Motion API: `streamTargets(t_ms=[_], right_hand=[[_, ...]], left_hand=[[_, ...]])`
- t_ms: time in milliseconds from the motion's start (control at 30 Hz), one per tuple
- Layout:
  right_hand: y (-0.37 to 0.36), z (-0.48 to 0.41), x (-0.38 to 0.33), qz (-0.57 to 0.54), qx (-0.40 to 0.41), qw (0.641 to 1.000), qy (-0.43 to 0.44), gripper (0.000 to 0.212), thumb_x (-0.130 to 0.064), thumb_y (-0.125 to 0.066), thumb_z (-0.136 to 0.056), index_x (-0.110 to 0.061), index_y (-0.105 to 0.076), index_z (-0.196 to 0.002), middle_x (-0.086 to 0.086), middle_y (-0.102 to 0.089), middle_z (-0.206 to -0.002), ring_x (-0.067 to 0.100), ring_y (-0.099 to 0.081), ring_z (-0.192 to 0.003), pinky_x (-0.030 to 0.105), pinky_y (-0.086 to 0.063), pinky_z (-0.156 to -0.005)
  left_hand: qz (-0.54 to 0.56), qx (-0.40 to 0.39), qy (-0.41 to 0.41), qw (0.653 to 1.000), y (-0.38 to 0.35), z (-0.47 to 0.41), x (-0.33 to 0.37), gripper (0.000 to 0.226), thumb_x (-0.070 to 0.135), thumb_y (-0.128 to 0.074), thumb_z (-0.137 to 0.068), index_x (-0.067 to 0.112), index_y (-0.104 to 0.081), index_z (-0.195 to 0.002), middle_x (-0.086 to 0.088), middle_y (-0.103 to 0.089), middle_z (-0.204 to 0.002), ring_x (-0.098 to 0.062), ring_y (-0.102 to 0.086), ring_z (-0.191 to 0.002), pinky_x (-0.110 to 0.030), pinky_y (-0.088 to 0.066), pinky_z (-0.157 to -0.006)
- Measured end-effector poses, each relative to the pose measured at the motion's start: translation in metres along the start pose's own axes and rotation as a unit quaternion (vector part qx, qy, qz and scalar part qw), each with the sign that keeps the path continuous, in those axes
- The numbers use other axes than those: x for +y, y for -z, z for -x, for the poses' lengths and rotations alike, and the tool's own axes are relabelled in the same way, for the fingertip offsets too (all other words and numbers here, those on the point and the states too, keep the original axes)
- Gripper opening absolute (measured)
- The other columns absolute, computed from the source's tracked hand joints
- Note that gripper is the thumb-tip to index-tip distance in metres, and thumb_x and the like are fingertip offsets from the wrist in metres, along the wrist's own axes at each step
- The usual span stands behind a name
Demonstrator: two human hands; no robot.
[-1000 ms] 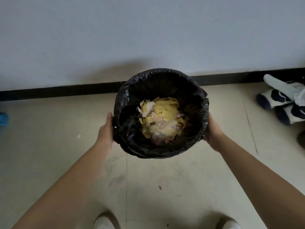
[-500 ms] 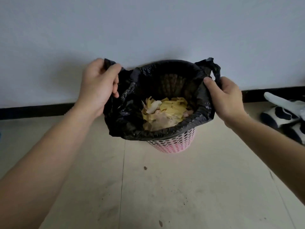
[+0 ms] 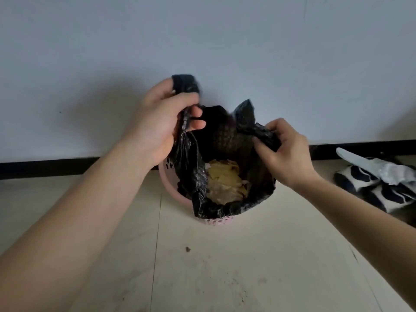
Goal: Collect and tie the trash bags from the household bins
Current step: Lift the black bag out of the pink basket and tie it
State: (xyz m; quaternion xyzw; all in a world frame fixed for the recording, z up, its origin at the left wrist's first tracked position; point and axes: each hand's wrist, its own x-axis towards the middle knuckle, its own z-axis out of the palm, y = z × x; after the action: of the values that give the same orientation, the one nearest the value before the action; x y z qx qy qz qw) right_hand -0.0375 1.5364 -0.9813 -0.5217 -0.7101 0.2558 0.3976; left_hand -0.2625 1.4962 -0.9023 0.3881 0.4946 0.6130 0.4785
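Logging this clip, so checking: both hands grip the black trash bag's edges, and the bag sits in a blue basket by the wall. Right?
Not quite. The head view shows the basket is pink, not blue. The left hand and right hand do grip the edges of the black trash bag, which sits in that basket by the wall.

No writing, label, brand, number or sign can be read anywhere here.

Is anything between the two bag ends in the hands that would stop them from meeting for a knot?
Nothing visible. The left hand and right hand each grip one end of the black trash bag; between them is only its open mouth.
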Motion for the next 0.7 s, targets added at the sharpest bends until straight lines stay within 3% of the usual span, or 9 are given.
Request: streamTargets(t_ms=[100, 200, 233, 300, 367, 467, 567, 633, 700], right_hand=[[0.006, -0.011, -0.031, -0.076, 0.020, 0.997, 0.024, 0.016, -0.025, -0.071, -0.087, -0.022, -0.056, -0.081, -0.006, -0.060, -0.066, 0.010, -0.053, -0.060, 0.025, -0.043, -0.057], [0.019, -0.024, -0.053, -0.168, 0.083, 0.982, 0.010, 0.019, -0.021, -0.070, -0.086, -0.023, -0.054, -0.078, -0.005, -0.055, -0.066, 0.010, -0.050, -0.060, 0.026, -0.041, -0.056], [0.024, -0.029, -0.055, -0.180, 0.081, 0.980, -0.001, 0.016, -0.022, -0.071, -0.085, -0.022, -0.056, -0.079, -0.003, -0.056, -0.068, 0.011, -0.051, -0.061, 0.027, -0.043, -0.056], [0.031, -0.038, -0.054, -0.185, 0.028, 0.981, -0.045, 0.015, -0.026, -0.073, -0.082, -0.015, -0.063, -0.084, 0.001, -0.061, -0.070, 0.013, -0.057, -0.062, 0.028, -0.045, -0.055], [0.037, -0.043, -0.051, -0.171, 0.005, 0.983, -0.064, 0.016, -0.030, -0.074, -0.079, -0.017, -0.067, -0.083, 0.002, -0.063, -0.068, 0.016, -0.058, -0.059, 0.028, -0.043, -0.053], [0.042, -0.042, -0.049, -0.148, 0.084, 0.985, -0.023, 0.015, -0.033, -0.072, -0.081, -0.022, -0.063, -0.077, -0.004, -0.060, -0.067, 0.013, -0.054, -0.062, 0.029, -0.044, -0.057], [0.042, -0.041, -0.035, -0.031, 0.033, 0.999, -0.015, 0.024, -0.049, -0.071, -0.082, -0.028, -0.065, -0.093, -0.010, -0.068, -0.080, 0.008, -0.063, -0.067, 0.027, -0.050, -0.064], [0.042, -0.035, -0.014, -0.009, -0.057, 0.996, -0.072, 0.055, -0.067, -0.069, -0.077, -0.032, -0.057, -0.118, -0.012, -0.067, -0.103, 0.005, -0.067, -0.086, 0.030, -0.055, -0.077], [0.041, -0.022, 0.009, -0.035, -0.148, 0.980, -0.125, 0.098, -0.085, -0.057, -0.069, -0.029, -0.035, -0.147, -0.007, -0.049, -0.142, 0.006, -0.052, -0.126, 0.038, -0.045, -0.107]], left_hand=[[-0.229, -0.030, -0.155, 0.961, 0.005, -0.002, 0.010, 0.011, 0.013, -0.065, -0.090, 0.018, -0.070, -0.098, 0.000, -0.069, -0.087, -0.015, -0.069, -0.080, -0.033, -0.059, -0.067], [-0.430, 0.088, -0.261, 0.860, 0.017, -0.009, 0.017, 0.018, 0.031, -0.061, -0.088, 0.014, -0.066, -0.089, -0.006, -0.069, -0.078, -0.028, -0.068, -0.071, -0.045, -0.057, -0.063], [-0.388, 0.107, -0.244, 0.882, 0.019, -0.011, 0.020, 0.015, 0.029, -0.061, -0.090, 0.015, -0.064, -0.087, -0.004, -0.067, -0.072, -0.026, -0.065, -0.061, -0.039, -0.055, -0.054], [-0.185, 0.097, -0.123, 0.970, 0.017, -0.010, 0.032, 0.011, 0.017, -0.062, -0.094, 0.018, -0.059, -0.084, 0.002, -0.059, -0.062, -0.014, -0.055, -0.044, -0.024, -0.042, -0.040], [-0.045, 0.081, -0.019, 0.996, 0.017, -0.010, 0.043, 0.013, 0.013, -0.063, -0.095, 0.015, -0.059, -0.083, 0.002, -0.057, -0.061, -0.009, -0.054, -0.045, -0.020, -0.041, -0.040], [-0.139, 0.130, -0.111, 0.976, 0.028, -0.016, 0.037, 0.009, 0.024, -0.069, -0.090, 0.019, -0.066, -0.083, 0.002, -0.062, -0.069, -0.010, -0.062, -0.061, -0.028, -0.055, -0.057], [-0.322, 0.201, -0.187, 0.906, 0.051, -0.028, 0.014, 0.040, 0.055, -0.063, -0.084, 0.015, -0.067, -0.082, -0.006, -0.066, -0.078, -0.013, -0.058, -0.070, -0.037, -0.052, -0.068], [-0.351, 0.133, -0.099, 0.922, 0.069, -0.027, -0.003, 0.070, 0.082, -0.047, -0.077, 0.015, -0.059, -0.092, -0.005, -0.058, -0.082, -0.015, -0.053, -0.075, -0.033, -0.042, -0.073], [-0.344, 0.031, -0.006, 0.938, 0.089, -0.019, -0.021, 0.102, 0.100, -0.040, -0.057, 0.017, -0.049, -0.116, -0.001, -0.058, -0.100, -0.013, -0.057, -0.093, -0.027, -0.039, -0.086]])
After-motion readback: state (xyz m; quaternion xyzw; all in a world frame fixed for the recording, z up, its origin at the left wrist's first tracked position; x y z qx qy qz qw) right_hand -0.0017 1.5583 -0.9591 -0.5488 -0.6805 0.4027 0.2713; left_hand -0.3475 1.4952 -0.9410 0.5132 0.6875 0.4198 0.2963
